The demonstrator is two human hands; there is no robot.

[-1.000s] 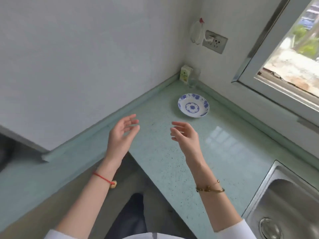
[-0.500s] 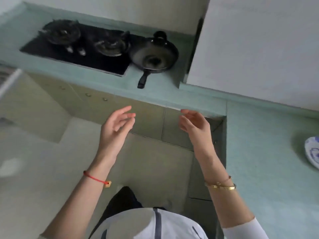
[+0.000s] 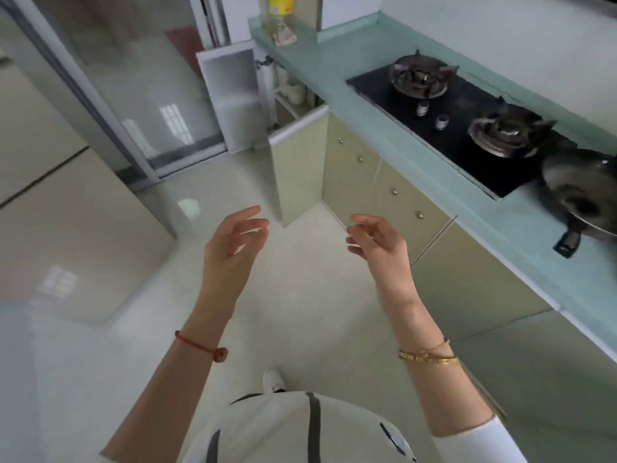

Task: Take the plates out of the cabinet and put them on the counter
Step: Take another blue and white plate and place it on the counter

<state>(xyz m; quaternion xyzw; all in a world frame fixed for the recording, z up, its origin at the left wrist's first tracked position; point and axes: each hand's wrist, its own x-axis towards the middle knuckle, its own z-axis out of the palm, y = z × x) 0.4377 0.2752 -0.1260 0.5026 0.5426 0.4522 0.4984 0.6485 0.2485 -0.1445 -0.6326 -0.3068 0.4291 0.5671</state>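
Note:
My left hand and my right hand are raised in front of me over the floor, both empty with fingers apart. Ahead stands a low cabinet with its frosted door swung open. Inside it, white crockery sits on a shelf, too small to tell apart. The pale green counter runs along the right. No plate shows on the visible stretch of counter.
A black gas hob with two burners is set into the counter, and a dark frying pan rests at its right end. A yellow bottle stands at the counter's far end. Glass sliding doors close the left side.
My view has swung left, away from the counter corner with the blue-patterned plate, past the hob, towards the open cabinet. Both hands stayed raised and empty.

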